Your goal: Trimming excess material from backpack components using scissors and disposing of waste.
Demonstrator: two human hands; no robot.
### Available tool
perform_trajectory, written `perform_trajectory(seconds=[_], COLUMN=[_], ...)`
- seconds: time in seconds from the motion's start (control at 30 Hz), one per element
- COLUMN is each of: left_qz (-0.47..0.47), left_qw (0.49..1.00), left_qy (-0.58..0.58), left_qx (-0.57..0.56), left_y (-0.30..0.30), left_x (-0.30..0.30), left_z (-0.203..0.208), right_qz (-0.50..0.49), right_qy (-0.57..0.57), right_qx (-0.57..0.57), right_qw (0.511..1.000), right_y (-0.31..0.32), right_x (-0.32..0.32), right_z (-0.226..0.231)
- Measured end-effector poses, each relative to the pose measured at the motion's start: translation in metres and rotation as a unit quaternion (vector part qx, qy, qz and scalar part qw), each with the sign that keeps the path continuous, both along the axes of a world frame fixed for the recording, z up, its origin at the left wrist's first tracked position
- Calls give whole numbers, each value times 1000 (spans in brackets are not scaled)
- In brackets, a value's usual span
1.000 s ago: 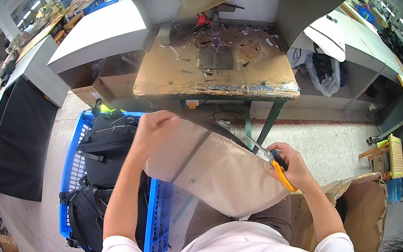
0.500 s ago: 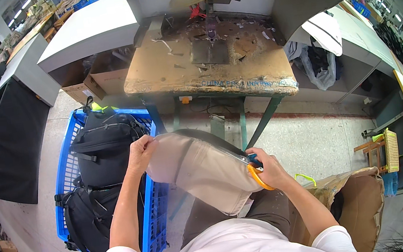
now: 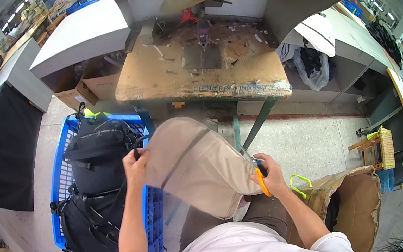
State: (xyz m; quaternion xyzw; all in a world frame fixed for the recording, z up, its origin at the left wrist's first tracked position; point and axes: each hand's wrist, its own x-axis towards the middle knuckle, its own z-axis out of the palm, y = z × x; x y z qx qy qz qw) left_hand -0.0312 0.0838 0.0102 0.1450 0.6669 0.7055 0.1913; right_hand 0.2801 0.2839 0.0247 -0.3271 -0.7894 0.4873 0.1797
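Note:
A beige fabric piece [image 3: 186, 160] with a rounded outline and a dark strip across it is spread between my hands, above my lap. At its left edge my left hand [image 3: 136, 167] is closed on the fabric, and a short black strap end [image 3: 137, 151] sticks up from the fingers. My right hand [image 3: 272, 175] grips a pair of scissors [image 3: 261, 177] with an orange and dark handle. The scissors' blades point up and away along the fabric's right edge. Whether the right fingers also pinch the fabric is hidden.
At my left a blue plastic basket [image 3: 153, 223] holds black backpacks [image 3: 98, 153]. A worn workbench [image 3: 152, 78] littered with scraps stands ahead. An open cardboard box [image 3: 352, 197] sits near my right leg, with a wooden stool [image 3: 381, 147] farther right.
The fabric piece has turned so its broad beige face and dark strip show more. My left hand has come slightly down and left, and the black strap end now shows in it.

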Motion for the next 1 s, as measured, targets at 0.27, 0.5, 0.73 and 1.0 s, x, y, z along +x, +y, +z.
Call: perform_trajectory(seconds=[0.27,0.5,0.73,1.0], left_qz=[1,16,-4,-3], left_qw=[991,990,987,987], left_qy=[114,96,100,96], left_qx=[-67,-104,-125,-131], left_y=[5,41,66,82], left_x=[-62,-105,-125,-139], left_z=[176,195,203,201], right_qz=[51,46,34,28], right_qy=[93,117,121,125], right_qx=[-139,-211,-234,-241], right_qw=[985,969,964,962], right_y=[42,65,81,100], right_x=[-65,-101,-109,-122], right_z=[115,128,143,128])
